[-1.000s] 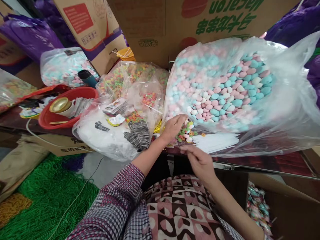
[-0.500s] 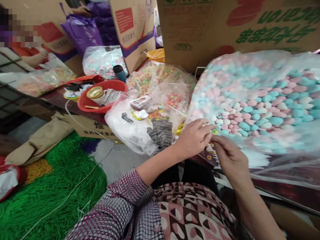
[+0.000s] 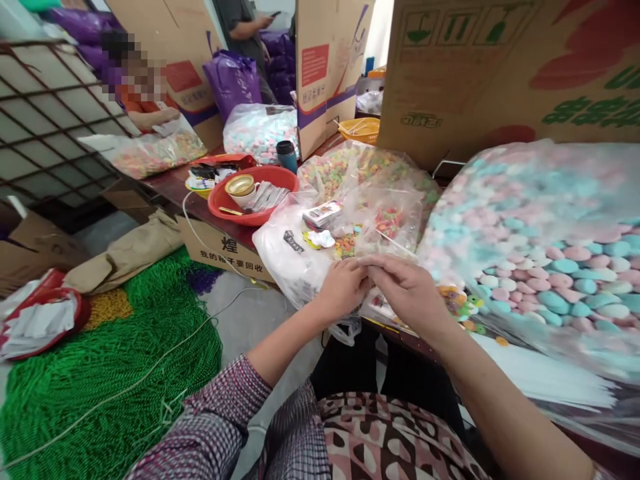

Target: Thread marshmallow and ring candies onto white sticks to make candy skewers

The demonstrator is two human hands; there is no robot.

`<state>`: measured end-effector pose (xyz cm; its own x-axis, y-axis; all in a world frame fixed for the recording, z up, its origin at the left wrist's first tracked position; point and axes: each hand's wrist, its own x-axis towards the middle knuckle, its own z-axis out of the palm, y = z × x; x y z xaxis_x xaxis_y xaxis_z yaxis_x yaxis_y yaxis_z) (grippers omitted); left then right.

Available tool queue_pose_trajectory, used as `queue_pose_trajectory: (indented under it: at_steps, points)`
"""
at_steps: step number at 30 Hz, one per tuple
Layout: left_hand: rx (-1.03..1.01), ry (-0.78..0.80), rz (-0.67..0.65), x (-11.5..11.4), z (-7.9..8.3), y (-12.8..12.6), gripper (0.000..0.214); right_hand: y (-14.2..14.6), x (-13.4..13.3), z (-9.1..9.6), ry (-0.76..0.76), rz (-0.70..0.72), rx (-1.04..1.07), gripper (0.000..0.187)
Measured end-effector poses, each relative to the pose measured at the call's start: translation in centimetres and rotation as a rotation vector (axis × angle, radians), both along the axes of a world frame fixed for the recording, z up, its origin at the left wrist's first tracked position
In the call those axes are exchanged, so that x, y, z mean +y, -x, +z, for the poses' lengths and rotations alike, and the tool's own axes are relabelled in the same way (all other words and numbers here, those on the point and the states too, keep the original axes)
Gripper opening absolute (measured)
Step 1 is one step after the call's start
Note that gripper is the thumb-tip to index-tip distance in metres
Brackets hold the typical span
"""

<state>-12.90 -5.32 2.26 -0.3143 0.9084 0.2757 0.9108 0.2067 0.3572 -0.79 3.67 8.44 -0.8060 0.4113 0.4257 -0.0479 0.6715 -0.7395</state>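
Note:
My left hand [image 3: 345, 288] and my right hand [image 3: 413, 293] meet over the near table edge, fingertips pinched together and touching. Whatever lies between the fingers is hidden from me. Just past them rests a clear bag of red and green candies [image 3: 390, 220]. Left of it a white plastic bag [image 3: 285, 257] bulges over the edge, near a small printed box [image 3: 323, 213]. Loose ring-shaped candies [image 3: 453, 300] lie right of my right wrist, beside a big clear bag of pink, blue and white marshmallow-like candies [image 3: 565, 267]. White sticks [image 3: 545, 373] lie in front of that bag.
A red basin [image 3: 290, 180] with a gold-lidded jar and packets stands to the left, a dark blue bottle [image 3: 287, 157] behind it. Large cardboard boxes [image 3: 480, 73] rise at the back. Green cords [image 3: 125, 373] cover the floor. A co-worker [image 3: 145, 113] sits far left.
Both hands have moved left, away from the marshmallow bag. The view has swung left, so more of the far side shows. The grey knit item no longer shows.

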Motion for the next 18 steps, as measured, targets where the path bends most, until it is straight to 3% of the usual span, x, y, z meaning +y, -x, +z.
queue_pose_trajectory:
  at_steps: [5, 7, 11, 15, 18]
  points:
    - [-0.046, -0.070, -0.114, -0.9, 0.6, 0.3, 0.029, 5.1, 1.6, -1.6, -0.220, 0.040, -0.040, 0.035]
    - [-0.093, -0.059, -0.124, -1.6, 0.8, 0.5, 0.032, 6.0, 3.0, -2.1, -0.337, 0.053, -0.191, 0.035]
    - [-0.139, -0.030, -0.001, -2.7, 0.7, 1.2, 0.037, 5.8, 5.4, -2.7, -0.549, 0.009, -0.596, 0.033]
    - [-0.002, 0.046, 0.010, -2.5, 0.3, 2.1, 0.033, 5.2, 5.9, -2.3, -0.591, 0.004, -0.717, 0.031]
    - [0.037, 0.090, -0.011, -2.1, 0.5, 2.7, 0.015, 5.6, 5.1, -1.5, -0.539, -0.012, -0.594, 0.030]
